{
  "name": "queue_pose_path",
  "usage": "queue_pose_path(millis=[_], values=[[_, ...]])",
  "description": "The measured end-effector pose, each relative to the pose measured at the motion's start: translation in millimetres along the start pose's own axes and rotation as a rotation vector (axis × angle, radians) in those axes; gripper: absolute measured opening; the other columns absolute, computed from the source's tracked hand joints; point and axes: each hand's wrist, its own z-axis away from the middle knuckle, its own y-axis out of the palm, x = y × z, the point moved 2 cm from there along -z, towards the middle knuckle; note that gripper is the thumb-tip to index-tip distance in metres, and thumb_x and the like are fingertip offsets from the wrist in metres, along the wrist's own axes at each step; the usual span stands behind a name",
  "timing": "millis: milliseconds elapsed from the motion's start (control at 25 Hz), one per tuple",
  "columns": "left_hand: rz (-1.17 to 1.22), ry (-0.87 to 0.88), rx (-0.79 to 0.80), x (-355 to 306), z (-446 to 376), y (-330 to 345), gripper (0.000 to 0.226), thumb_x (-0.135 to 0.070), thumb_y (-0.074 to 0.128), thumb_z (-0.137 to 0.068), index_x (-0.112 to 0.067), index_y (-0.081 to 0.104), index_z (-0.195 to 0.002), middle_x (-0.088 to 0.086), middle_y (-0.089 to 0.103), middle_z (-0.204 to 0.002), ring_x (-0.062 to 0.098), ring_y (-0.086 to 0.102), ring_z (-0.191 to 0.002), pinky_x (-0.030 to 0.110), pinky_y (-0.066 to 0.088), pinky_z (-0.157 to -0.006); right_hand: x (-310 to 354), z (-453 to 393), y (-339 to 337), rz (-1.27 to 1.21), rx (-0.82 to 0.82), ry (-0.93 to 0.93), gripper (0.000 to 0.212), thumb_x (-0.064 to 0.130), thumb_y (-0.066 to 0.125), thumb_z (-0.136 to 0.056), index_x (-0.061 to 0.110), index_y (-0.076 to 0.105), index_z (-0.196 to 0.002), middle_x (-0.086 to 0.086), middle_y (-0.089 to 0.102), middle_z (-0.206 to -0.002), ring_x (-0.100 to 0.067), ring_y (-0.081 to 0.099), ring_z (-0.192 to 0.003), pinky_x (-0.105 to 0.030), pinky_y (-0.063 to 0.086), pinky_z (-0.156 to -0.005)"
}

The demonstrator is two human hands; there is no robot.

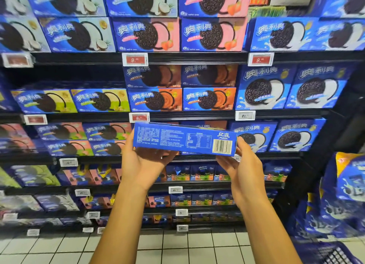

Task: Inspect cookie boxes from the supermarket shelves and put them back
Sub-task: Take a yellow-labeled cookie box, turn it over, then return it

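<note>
A blue cookie box [183,138] is held up in front of the shelves, its narrow side with small print and a barcode turned toward me. My left hand [143,161] grips its left end from below, fingers curled under the box. My right hand [242,167] holds the right end near the barcode, fingers behind the box. The box sits level with the third shelf row, slightly tilted down to the right.
The shelves [197,58] are packed with blue cookie boxes in coconut, strawberry, chocolate and plain flavours, with price tags [134,59] on the black rails. A blue display stack [339,194] stands at the right. White tiled floor [177,248] lies below.
</note>
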Motion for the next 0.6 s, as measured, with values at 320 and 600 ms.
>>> queue_pose_path(millis=[320,600], values=[[0.170,-0.106,-0.172,43.0,-20.5,-44.5,0.037,-0.019,0.046,-0.094,-0.004,0.060,-0.126,0.022,0.067,-0.121,0.037,0.061,-0.116,0.050,0.056,-0.088,26.1,21.0,16.2,0.102,-0.005,-0.403,0.038,0.031,0.075,-0.084,0.039,0.061,-0.118,0.023,0.067,-0.114,-0.001,0.066,-0.103,-0.020,0.056,-0.082],[0.064,-0.030,-0.164,91.9,-26.2,-64.9,0.046,-0.024,0.081,-0.072,-0.007,0.072,-0.114,0.013,0.072,-0.115,0.027,0.071,-0.102,0.042,0.051,-0.100,8.6,45.5,47.2,0.155,0.306,-0.528,0.080,0.015,0.086,-0.071,0.039,0.048,-0.138,0.018,0.060,-0.130,-0.009,0.056,-0.127,-0.019,0.053,-0.091]])
